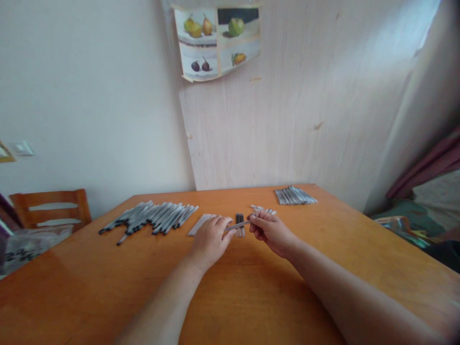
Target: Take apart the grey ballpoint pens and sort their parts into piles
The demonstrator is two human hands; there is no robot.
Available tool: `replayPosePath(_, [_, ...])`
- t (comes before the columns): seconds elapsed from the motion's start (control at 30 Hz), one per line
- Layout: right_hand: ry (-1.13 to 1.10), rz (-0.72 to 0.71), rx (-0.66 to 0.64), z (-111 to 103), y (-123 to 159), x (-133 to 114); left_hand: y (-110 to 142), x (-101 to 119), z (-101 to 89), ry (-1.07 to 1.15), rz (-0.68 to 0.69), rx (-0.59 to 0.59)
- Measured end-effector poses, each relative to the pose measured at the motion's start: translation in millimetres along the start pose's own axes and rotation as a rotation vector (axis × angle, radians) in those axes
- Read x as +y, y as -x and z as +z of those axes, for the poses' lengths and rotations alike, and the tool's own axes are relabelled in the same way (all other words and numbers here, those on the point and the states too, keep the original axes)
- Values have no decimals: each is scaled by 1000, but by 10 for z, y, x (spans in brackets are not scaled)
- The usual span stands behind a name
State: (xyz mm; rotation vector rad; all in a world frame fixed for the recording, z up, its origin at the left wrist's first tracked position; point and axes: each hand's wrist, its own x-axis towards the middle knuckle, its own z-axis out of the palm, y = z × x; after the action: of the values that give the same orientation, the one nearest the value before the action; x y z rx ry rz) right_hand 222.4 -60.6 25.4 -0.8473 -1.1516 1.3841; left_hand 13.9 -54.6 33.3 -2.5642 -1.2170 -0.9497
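A slim, greyish pen part [240, 224] is held level between my two hands above the table. My left hand [211, 238] has thumb and fingers closed around its left end. On its right end, my right hand [269, 230] pinches with thumb and forefinger, its other fingers curled in. Whether a smaller piece sits in that pinch is hidden. Below the pen part lies a short row of dark sticks with pale ends [239, 219]. Pale, whitish tubes [198, 225] lie side by side, partly behind my left hand. Small whitish pieces [259, 208] rest just beyond my right hand.
A wide pile of clear pens with black ends [158, 215] spreads across the table's left. Another neat row of pens [295, 195] lies at the far right of the orange wooden table [230, 297]. A wooden chair [53, 206] stands left; the wall rises behind the table.
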Motion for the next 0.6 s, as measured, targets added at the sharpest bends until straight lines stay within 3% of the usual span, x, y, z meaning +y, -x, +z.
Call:
replayPosePath(0.13, [-45, 13, -11, 52, 30, 3, 10, 33, 39, 25, 0, -83])
replayPosePath(0.33, [-42, 75, 17, 27, 6, 28, 17, 60, 27, -31, 4, -99])
replayPosePath(0.6, [-11, -8, 22, 50, 13, -54, 6, 106, 30, 39, -38, -95])
